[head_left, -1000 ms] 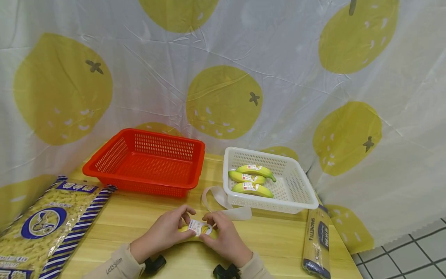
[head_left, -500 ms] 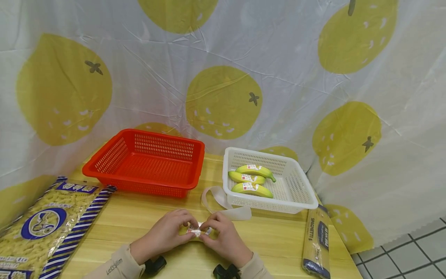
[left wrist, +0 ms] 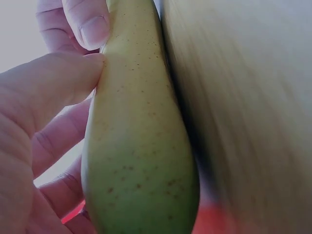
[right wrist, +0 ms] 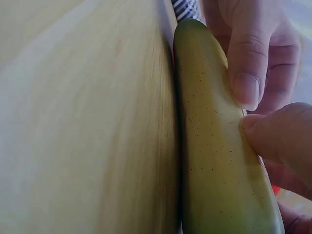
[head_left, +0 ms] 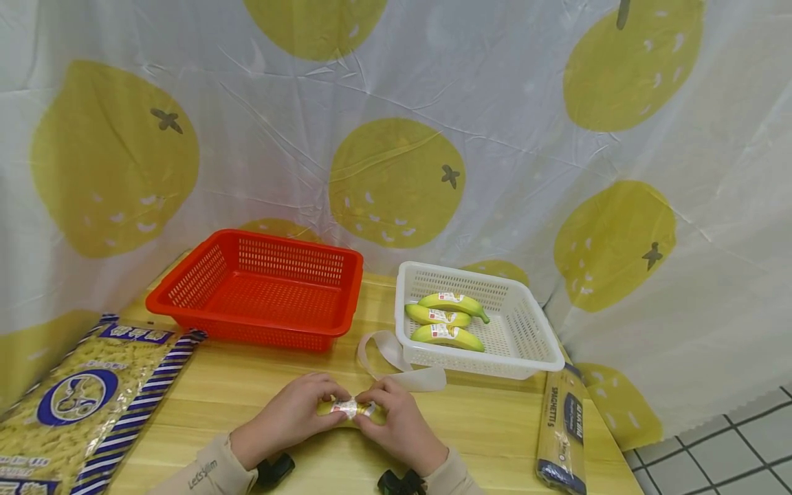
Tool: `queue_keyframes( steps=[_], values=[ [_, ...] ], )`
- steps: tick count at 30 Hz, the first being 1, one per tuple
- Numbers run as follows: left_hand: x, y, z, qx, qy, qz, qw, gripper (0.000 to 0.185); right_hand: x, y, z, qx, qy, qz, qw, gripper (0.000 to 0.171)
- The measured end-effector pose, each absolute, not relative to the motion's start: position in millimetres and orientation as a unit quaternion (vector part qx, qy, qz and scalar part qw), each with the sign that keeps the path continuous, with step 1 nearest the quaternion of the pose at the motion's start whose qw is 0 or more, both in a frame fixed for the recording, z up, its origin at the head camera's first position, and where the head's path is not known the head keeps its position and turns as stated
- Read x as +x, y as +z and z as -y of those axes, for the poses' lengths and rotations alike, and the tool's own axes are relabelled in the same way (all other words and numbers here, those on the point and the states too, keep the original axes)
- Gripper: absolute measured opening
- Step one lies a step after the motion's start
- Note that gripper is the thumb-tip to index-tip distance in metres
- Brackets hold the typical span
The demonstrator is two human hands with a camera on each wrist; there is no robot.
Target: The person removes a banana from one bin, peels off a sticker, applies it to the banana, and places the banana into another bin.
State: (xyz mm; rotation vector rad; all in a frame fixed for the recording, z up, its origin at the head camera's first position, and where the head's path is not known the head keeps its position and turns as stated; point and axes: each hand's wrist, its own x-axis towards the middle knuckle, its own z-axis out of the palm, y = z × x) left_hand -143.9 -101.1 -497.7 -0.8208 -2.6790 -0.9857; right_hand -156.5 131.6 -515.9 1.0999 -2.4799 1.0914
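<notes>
A yellow-green banana (left wrist: 139, 126) lies across the wooden table in front of the person, speckled with small brown dots in both wrist views. A white sticker (head_left: 348, 408) with a banana picture is on its upper side. The left hand (head_left: 295, 418) grips the banana from the left, thumb in front and bent fingers behind. From the right, the right hand (head_left: 401, 421) holds it the same way. Both hands' fingertips nearly meet over the sticker and cover part of it.
Behind the hands stand a red basket (head_left: 254, 331) and a white basket (head_left: 532, 357) with several stickered bananas (head_left: 448, 337). A curled pale strip (head_left: 423, 379) lies between them. A pasta bag (head_left: 80, 399) is at left, a spaghetti pack (head_left: 562, 433) at right near the table edge.
The fingertips of both hands have come down and closer together over the sticker, which now lies flatter against the banana. The baskets and packs have stayed put.
</notes>
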Motion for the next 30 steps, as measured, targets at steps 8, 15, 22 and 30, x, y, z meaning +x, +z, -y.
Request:
queue_keyframes(
  steps=[8,15,22,30],
  values=[
    [-145.3,-496.6,103.1,-0.235,-0.31,0.919,0.06,0.019,-154.5,-511.5,-132.3,0.332,0.353,0.871,0.082,0.021],
    [-143.4,-497.5,102.0,-0.26,-0.283,0.921,0.064,0.021,-153.7,-510.7,-132.9,0.33,0.331,0.881,0.074,0.024],
    [-138.0,-496.6,98.8,-0.246,-0.261,0.932,0.059,0.027,-152.5,-510.8,-133.2,0.341,0.297,0.889,0.079,0.031],
    [-143.0,-493.5,100.6,-0.215,-0.261,0.939,0.061,0.025,-150.0,-505.3,-131.1,0.318,0.283,0.901,0.088,0.031]
  ],
)
